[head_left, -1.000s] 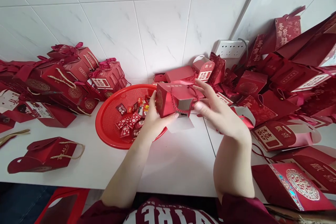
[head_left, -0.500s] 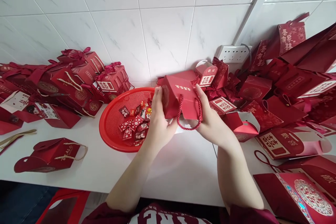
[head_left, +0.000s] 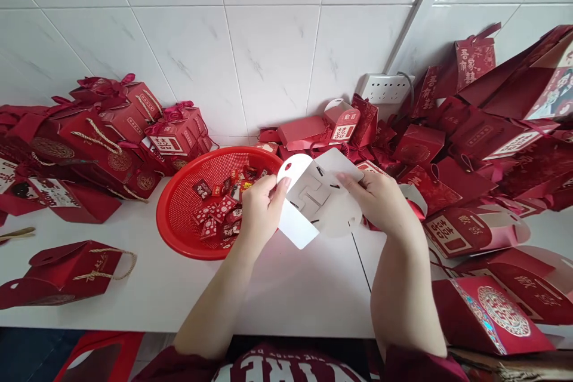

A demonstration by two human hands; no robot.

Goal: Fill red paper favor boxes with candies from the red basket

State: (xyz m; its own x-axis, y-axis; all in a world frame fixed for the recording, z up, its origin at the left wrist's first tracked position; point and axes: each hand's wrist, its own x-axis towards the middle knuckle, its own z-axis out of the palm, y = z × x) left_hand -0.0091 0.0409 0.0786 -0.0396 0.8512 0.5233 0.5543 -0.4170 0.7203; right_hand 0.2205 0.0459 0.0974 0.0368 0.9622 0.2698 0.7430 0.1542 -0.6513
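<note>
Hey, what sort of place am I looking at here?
Likely an indoor workspace, home or shop I can't tell: a white worktop against a tiled wall, crowded with decorated red boxes, plus a red basket of small wrapped packets.

Both bare forearms (head_left: 221, 301) reach forward, angling inward. The left hand (head_left: 261, 206) pinches, thumb (head_left: 282, 189) against curled fingers (head_left: 263, 182); opposite it, the right hand (head_left: 380, 200) grips with its thumb (head_left: 352, 184) pointing inward.
</note>
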